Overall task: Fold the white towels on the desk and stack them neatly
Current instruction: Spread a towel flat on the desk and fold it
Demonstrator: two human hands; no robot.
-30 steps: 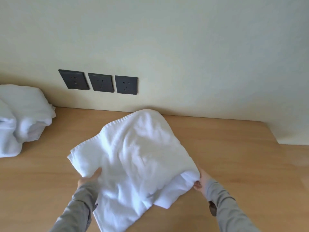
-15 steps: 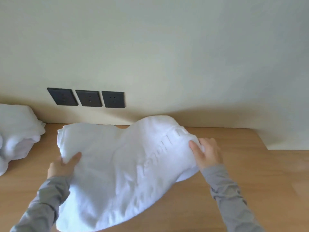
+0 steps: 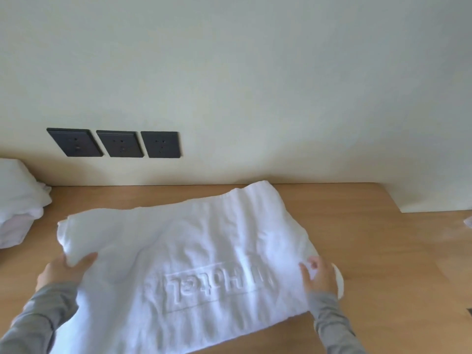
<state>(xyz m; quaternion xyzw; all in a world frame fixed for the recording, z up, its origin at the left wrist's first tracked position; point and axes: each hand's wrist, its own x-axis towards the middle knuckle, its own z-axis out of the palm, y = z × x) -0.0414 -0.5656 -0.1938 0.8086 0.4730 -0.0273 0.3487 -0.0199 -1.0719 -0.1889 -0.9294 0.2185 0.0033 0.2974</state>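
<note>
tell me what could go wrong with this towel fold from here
1. The white towel lies skewed on the desk, its far right corner higher than the left, so the next fold may come out crooked.
2. Its near edge runs out of view toward the desk front; it could slide off when pulled.
3. The left hand and right hand grip only the side edges, so the wrinkled middle may get folded in.
</note>
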